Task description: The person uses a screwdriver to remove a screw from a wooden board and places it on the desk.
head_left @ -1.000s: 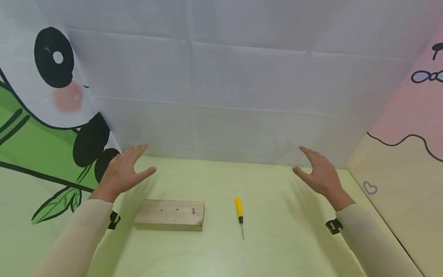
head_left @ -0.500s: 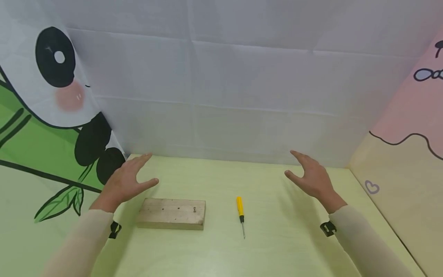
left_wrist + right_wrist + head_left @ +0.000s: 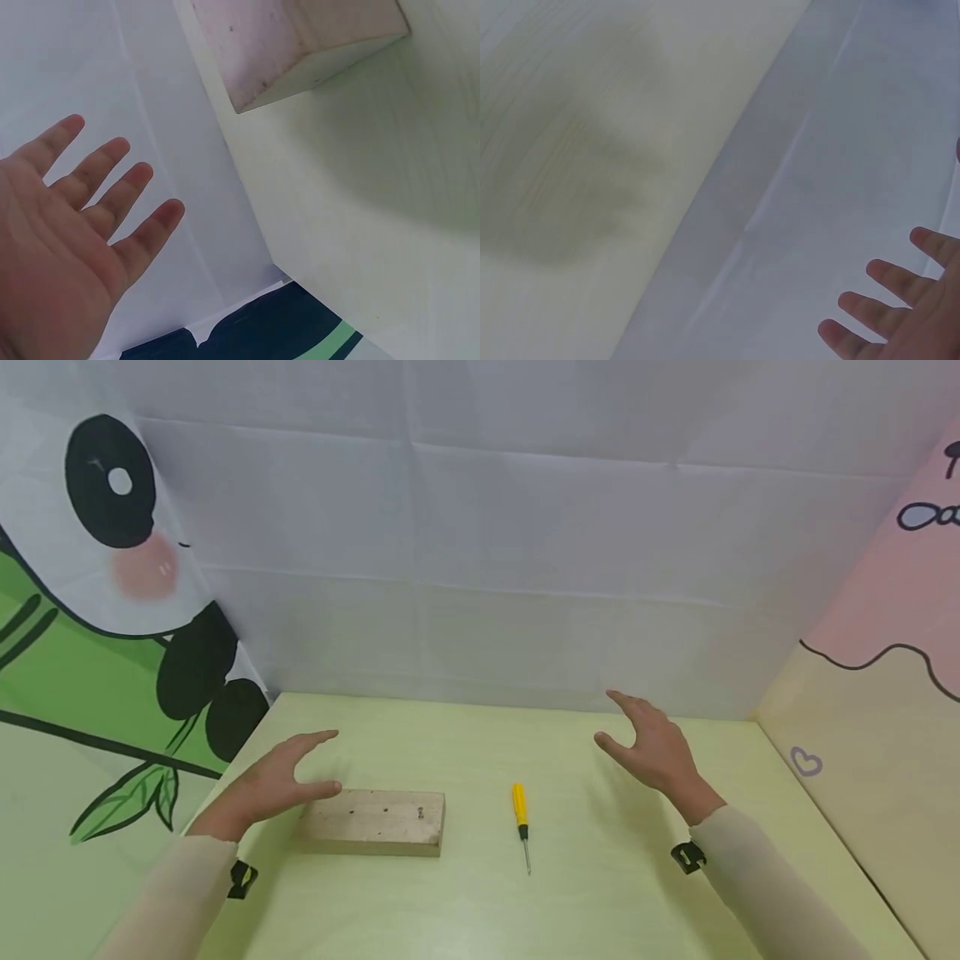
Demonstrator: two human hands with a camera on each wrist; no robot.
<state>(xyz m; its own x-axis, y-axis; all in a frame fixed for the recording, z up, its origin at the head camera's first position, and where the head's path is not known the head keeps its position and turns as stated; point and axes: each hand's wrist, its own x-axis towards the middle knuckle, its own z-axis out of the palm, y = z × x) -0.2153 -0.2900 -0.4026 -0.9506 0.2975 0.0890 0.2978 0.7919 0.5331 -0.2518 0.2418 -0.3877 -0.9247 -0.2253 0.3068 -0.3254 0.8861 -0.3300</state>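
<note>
A rectangular wooden block [image 3: 375,821] lies on the table, its top marked with several small dark holes and what looks like a screw near the right end. To its right lies a screwdriver [image 3: 521,818] with a yellow handle, its shaft pointing toward the person. My left hand [image 3: 273,785] is over the block's far left corner, thumb and fingers spread apart, holding nothing. In the left wrist view one end of the block [image 3: 300,45] shows beyond the fingers. My right hand [image 3: 652,752] hovers right of the screwdriver with extended fingers and nothing in it.
The pale yellow table [image 3: 480,918] meets a white cloth wall [image 3: 510,543] at the back. A cartoon-printed panel [image 3: 112,693] stands on the left, a pink and cream panel [image 3: 870,718] on the right. Black wrist cameras sit at both cuffs.
My left hand has come down and nearer, now overlapping the block's left end. My right hand has moved left toward the screwdriver. Block and screwdriver stay where they were.
</note>
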